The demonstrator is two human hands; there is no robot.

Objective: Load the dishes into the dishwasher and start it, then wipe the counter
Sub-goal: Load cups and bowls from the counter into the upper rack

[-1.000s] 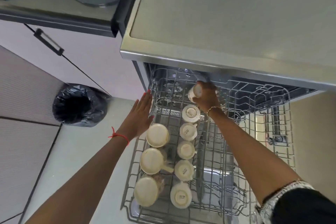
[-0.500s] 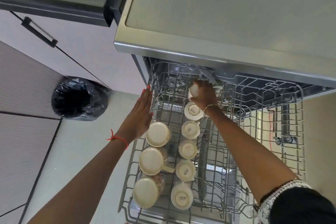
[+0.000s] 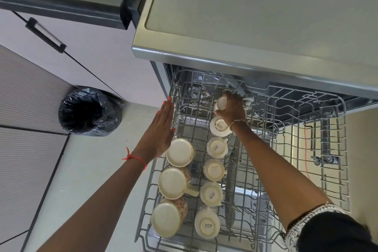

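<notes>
1. Head view: the right grip is curled round a small cream ceramic cup. It holds the cup tilted, base showing, at the far end of the pulled-out grey wire dishwasher rack, just below the edge of the beige, steel-rimmed bench.
2. The held cup sits just beyond a row of five matching cream cups, which stand upside down along the middle of the rack.
3. The left grip is flat with its fingers straight and pressed together, and it holds nothing. It lies at the rack's left rim, but I cannot tell whether it touches the wire.
4. Three larger cream mugs with red pattern stand bottoms up, left of the row.
5. A round bin lined with a black bag stands on the floor, left of the rack.
</notes>
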